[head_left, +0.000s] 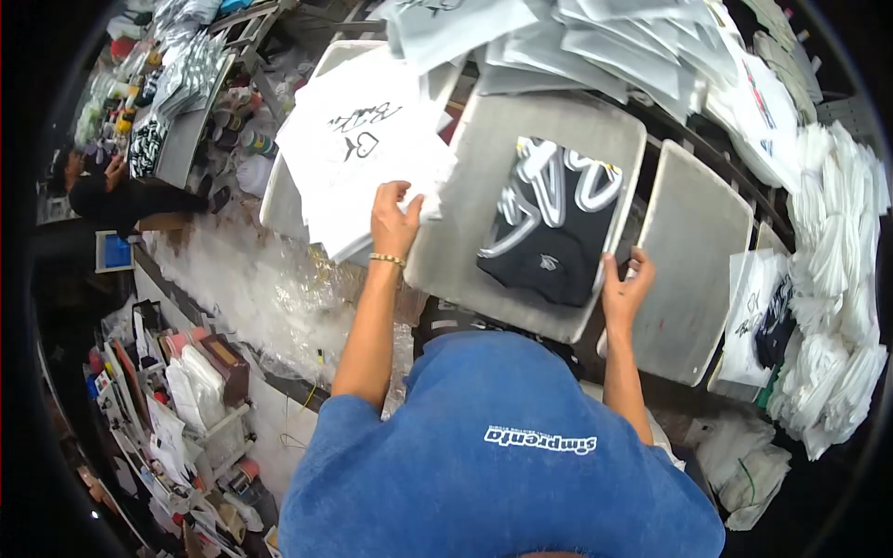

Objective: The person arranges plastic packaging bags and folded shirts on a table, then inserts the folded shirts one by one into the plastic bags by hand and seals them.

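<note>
My left hand (395, 223), with a beaded bracelet at the wrist, is at the right edge of a stack of white printed bags (344, 153). Its thumb and fingers are closed on the edge of a white bag. A folded black T-shirt (549, 228) with a bold white print lies on a grey board (446, 251) in front of me. My right hand (628, 284) is beside the shirt's lower right corner, at the board's edge. Its thumb and fingers are apart, with nothing between them.
Grey plastic bags (605, 46) are piled behind the board. Another grey board (693, 270) is at right, near bundled white bags (828, 279). Clear plastic wrap (279, 288) lies at left. Shelves of supplies (209, 400) stand lower left; a person (121, 200) sits farther off.
</note>
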Action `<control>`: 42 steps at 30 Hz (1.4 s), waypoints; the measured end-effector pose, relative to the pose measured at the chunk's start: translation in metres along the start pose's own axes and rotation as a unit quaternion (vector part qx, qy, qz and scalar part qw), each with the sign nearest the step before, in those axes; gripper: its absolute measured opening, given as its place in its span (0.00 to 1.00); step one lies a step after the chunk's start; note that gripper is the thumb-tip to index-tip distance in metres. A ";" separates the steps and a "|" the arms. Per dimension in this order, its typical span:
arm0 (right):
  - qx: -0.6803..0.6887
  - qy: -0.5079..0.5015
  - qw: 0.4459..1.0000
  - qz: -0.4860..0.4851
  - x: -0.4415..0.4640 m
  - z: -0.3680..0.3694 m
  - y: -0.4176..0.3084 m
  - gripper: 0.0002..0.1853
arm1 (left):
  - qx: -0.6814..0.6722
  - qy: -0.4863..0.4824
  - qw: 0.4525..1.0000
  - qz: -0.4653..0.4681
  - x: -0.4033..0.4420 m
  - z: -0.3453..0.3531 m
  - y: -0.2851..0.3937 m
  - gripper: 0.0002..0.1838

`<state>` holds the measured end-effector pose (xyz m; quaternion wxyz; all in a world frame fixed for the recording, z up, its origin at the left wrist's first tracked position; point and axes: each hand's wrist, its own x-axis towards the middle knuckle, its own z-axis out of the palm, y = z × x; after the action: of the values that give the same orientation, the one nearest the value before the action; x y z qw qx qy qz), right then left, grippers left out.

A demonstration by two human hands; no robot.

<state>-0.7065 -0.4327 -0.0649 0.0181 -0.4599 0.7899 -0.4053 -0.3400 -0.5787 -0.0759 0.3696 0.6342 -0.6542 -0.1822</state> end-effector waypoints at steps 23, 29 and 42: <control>0.180 -0.255 0.883 -0.350 0.060 0.198 -0.270 0.06 | -0.004 -0.035 0.971 0.236 0.101 -0.113 -0.035 0.05; 0.109 -0.312 0.834 -0.441 0.073 0.188 -0.298 0.09 | -0.020 -0.075 0.956 0.284 0.123 -0.116 0.029 0.04; 0.210 -0.240 0.859 -0.401 0.127 0.142 -0.272 0.06 | -0.038 -0.096 0.950 0.295 0.163 -0.135 0.068 0.03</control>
<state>-0.5287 -0.6829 0.0625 0.1396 -0.8050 0.4046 -0.4108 -0.2782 -0.6963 0.1030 0.3664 0.3781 -0.8368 -0.1499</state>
